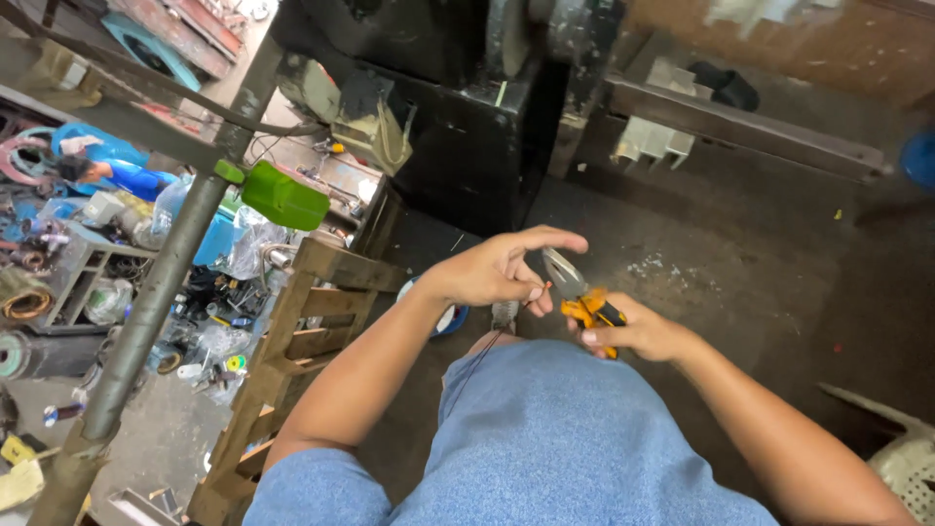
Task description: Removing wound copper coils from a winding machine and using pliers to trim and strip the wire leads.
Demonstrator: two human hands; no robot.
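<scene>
Closest in, the person's lap in blue denim shorts (545, 438) fills the bottom of the view, and both hands work just above the knees. The right hand (638, 331) is closed around the orange-and-black handles of a pair of pliers (577, 292), whose long axis runs up and to the left, grey nose aimed at the other hand. The left hand (502, 268) is nearer the nose; its thumb and fingers pinch a thin dark wire (487, 346) right at the pliers' tip, the forefinger stretched out above. From that pinch the wire hangs down and left across the shorts. The two hands almost touch, so there is little slack between them.

To the left of the left hand stands a wooden pallet (292, 351) on edge, close by the forearm. Right of the right hand the concrete floor (740, 253) lies bare. Beyond the hands sits a dark machine base (467, 136), well apart.
</scene>
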